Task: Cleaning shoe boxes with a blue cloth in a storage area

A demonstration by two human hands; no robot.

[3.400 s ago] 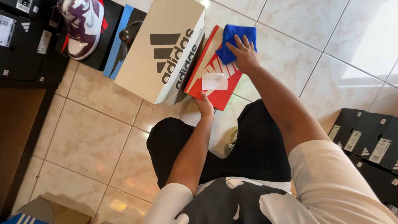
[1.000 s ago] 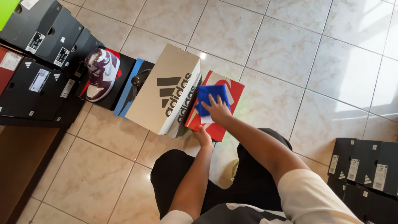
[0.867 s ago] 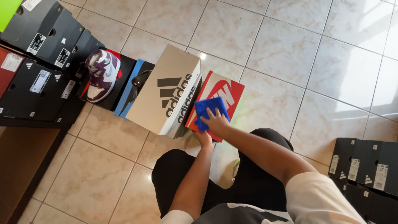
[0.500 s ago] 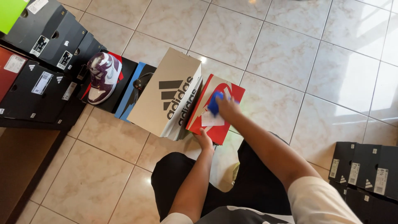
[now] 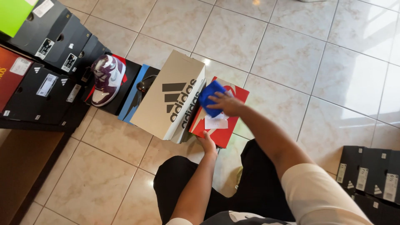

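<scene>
One head-worn camera looks steeply down past the person's arms at the tiled floor [image 5: 291, 54], fairly near.

The right hand [image 5: 227, 103] covers part of the blue cloth [image 5: 209, 97], and the two hide much of the red box [image 5: 221, 114] lid, whose left edge lies behind the tan box [image 5: 168, 100]. At ten o'clock the green box [image 5: 14, 14] is cut by the frame. At four o'clock the black boxes [image 5: 368, 175] run off the edge.
</scene>
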